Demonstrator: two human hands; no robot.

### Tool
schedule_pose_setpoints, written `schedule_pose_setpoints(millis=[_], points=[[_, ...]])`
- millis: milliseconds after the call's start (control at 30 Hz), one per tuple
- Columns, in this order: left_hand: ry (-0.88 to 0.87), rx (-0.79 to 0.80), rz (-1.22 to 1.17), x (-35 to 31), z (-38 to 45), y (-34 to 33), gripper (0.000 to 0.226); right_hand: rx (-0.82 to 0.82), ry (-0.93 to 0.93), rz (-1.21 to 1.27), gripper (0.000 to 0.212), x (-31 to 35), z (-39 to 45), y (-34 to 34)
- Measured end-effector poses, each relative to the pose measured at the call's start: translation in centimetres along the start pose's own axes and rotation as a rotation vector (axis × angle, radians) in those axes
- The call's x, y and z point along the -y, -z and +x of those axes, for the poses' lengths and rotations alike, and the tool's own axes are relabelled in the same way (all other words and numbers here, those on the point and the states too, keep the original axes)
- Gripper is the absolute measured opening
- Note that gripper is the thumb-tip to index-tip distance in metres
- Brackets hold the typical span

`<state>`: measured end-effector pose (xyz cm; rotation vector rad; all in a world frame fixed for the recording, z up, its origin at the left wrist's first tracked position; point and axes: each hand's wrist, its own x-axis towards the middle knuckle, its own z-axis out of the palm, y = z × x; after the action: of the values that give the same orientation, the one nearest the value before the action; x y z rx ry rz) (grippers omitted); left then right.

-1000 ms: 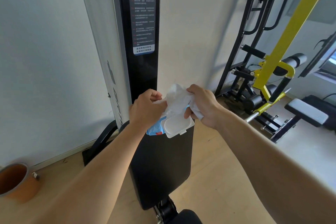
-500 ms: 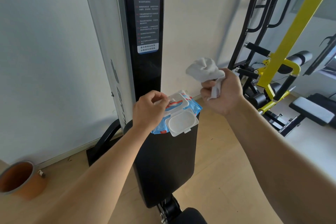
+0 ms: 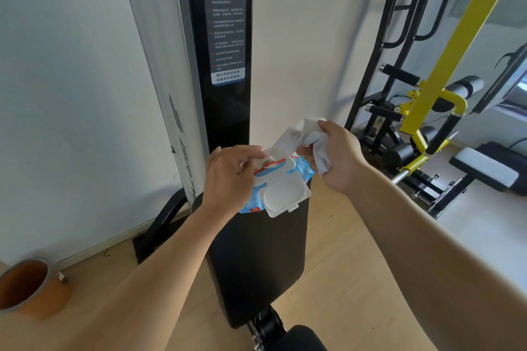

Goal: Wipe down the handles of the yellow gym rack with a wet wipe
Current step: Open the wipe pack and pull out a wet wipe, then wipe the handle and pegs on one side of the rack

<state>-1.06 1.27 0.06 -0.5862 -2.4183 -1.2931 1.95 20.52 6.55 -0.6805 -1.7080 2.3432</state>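
Gym room, pale walls, light wood floor [image 3: 336, 251]; a black padded bench back [image 3: 256, 259] stands upright in front of a tall black column with a warning label [image 3: 226, 20]. On the bench's top edge sits a blue-and-white wet wipe pack [image 3: 281, 179], its white flip lid [image 3: 283, 196] hanging open toward the camera. Left hand [image 3: 228, 177] rests on the pack, fingers curled, fingertips pinching at the dispensing opening. Right hand [image 3: 338, 157] is just right of the pack, fingers and thumb curled round a white wet wipe [image 3: 305, 134]. The wipe is crumpled and bunched, one end trailing down from the fist, another stretching left to the pack's opening by the left fingertips. Whether it is fully free of the pack cannot be told. Yellow gym rack [image 3: 445, 65] stands well apart at right, its black-gripped handles [image 3: 440, 134] untouched. Orange pot [image 3: 31, 288] on the floor at lower left; its contents not visible.
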Motion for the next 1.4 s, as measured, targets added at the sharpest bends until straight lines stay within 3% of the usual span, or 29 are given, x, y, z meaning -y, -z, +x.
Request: schedule_pose_setpoints(millis=[133, 200, 267, 367, 467, 567, 767, 900, 1000, 1067, 1133, 1200, 1267, 1333, 1400], points=[[-0.026, -0.198, -0.081, -2.0, 0.2, 0.8, 0.025, 0.011, 0.034, 0.023, 0.025, 0.7, -0.7, 0.5], [-0.073, -0.224, -0.136, -4.1, 0.6, 1.3, 0.023, 0.056, 0.059, 0.044, 0.028, 1.1, -1.5, 1.3], [-0.012, -0.127, -0.26, -6.9, 0.9, 1.2, 0.022, 0.136, 0.073, 0.055, 0.036, 1.3, -2.5, 2.2], [0.213, 0.206, -0.448, -10.4, 1.0, -0.3, 0.053, 0.262, 0.12, 0.077, 0.033, 1.6, -4.5, 4.5], [0.259, 0.429, -0.494, -12.2, 0.0, -3.2, 0.059, 0.357, 0.193, -0.094, 0.03, 1.5, -6.4, 8.1], [0.302, 0.502, -0.63, -14.2, -2.0, -6.5, 0.058, 0.259, 0.224, -0.234, 0.037, 1.4, -8.0, 13.4], [0.42, 0.383, -0.613, -19.8, -8.1, -14.8, 0.043, 0.212, 0.028, -0.405, 0.036, 0.0, -11.8, 28.6], [0.402, 0.394, -0.579, -24.7, -13.3, -21.2, 0.032, 0.143, -0.089, -0.203, 0.027, -2.2, -14.7, 38.8], [0.411, 0.336, -0.511, -28.1, -16.8, -25.9, 0.028, -0.128, -0.083, 0.044, 0.042, -3.4, -16.3, 44.9], [0.413, 0.35, -0.451, -30.0, -18.6, -28.3, 0.031, -0.315, -0.088, 0.124, 0.041, -3.6, -17.2, 48.0], [0.426, 0.38, -0.408, -31.3, -19.9, -30.3, 0.031, -0.35, -0.146, 0.108, 0.044, -3.5, -18.2, 50.2], [0.429, 0.387, -0.378, -32.4, -20.8, -31.8, 0.029, -0.247, -0.253, 0.027, 0.06, -3.7, -19.1, 52.4], [0.429, 0.38, -0.344, -33.2, -21.3, -33.2, 0.033, -0.023, -0.33, -0.022, 0.065, -4.2, -19.9, 54.6], [0.437, 0.385, -0.333, -33.6, -21.4, -34.3, 0.036, 0.171, -0.325, -0.068, 0.05, -4.8, -20.3, 56.5], [0.458, 0.392, -0.321, -33.9, -21.5, -35.2, 0.037, 0.171, -0.316, -0.117, 0.036, -5.4, -20.1, 57.7]])
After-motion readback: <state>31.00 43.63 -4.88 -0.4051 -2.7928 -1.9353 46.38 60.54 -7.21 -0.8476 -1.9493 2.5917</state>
